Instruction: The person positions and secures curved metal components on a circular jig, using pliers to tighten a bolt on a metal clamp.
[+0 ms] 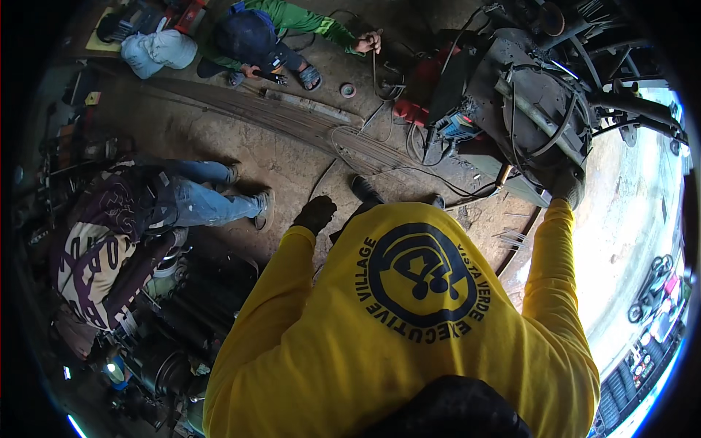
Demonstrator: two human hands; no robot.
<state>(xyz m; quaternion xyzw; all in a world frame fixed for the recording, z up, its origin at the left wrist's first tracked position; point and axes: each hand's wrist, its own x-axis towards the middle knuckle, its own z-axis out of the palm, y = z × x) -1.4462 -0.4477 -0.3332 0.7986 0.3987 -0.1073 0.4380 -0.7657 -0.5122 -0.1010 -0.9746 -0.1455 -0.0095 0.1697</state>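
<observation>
Our right hand (pixel 569 187) at the metal bar's (pixel 540 122) end

We see the bar lying across the round plate (pixel 540 91), which seems to bear its weight. The right hand sits at its near end, perhaps to steady it; we cannot tell whether it grips. Our left hand (pixel 316 214) is well apart, curled, with nothing visible in it.

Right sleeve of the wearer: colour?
The right sleeve is yellow; head view, the only one.
</observation>
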